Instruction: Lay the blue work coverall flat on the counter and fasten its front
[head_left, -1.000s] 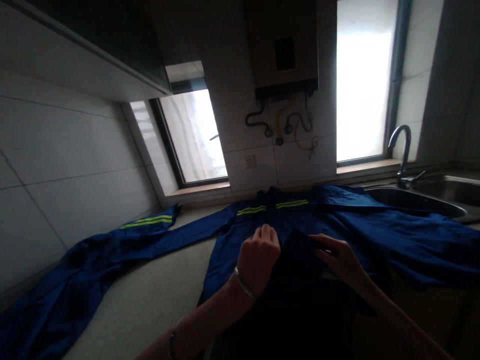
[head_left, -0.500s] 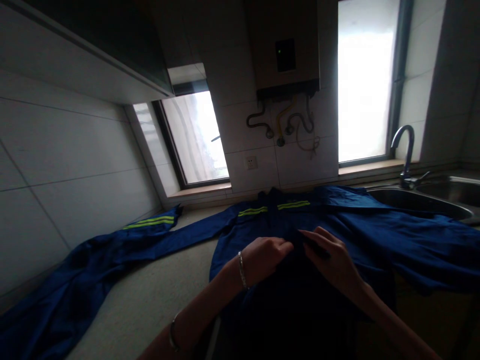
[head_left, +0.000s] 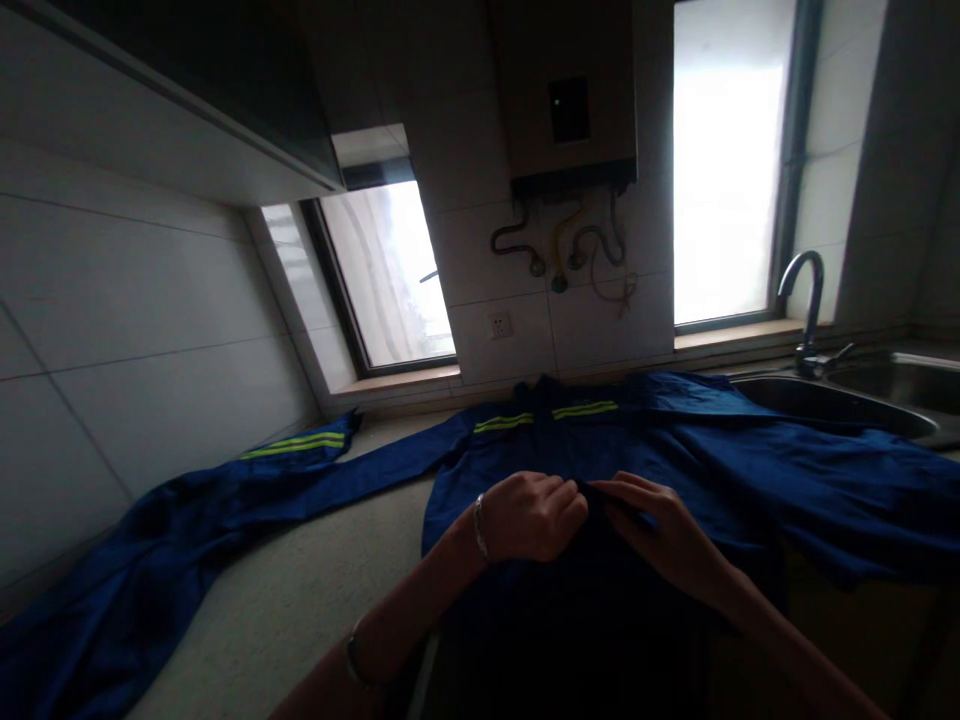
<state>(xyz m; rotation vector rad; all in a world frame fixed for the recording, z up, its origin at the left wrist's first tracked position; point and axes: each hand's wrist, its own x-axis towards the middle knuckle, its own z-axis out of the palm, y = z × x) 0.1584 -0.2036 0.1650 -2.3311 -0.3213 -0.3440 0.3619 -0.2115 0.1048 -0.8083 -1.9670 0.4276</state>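
Note:
A dark blue jacket with yellow-green stripes on its chest lies spread over the counter, its collar toward the wall. My left hand, with a bracelet at the wrist, is closed on the jacket's front around the middle. Close beside it, my right hand pinches the same dark cloth between thumb and fingers. Just what part of the front they grip is lost in shadow. The jacket's lower part hangs over the counter's front edge into darkness.
Another blue garment with matching stripes lies along the left wall on the pale counter. To the right are a steel sink and a curved faucet. A water heater hangs on the wall between two windows.
My left hand has turned slightly, its knuckles now facing up. The right fingers have come down and closer to the left hand, bunching the cloth. The jacket otherwise lies the same.

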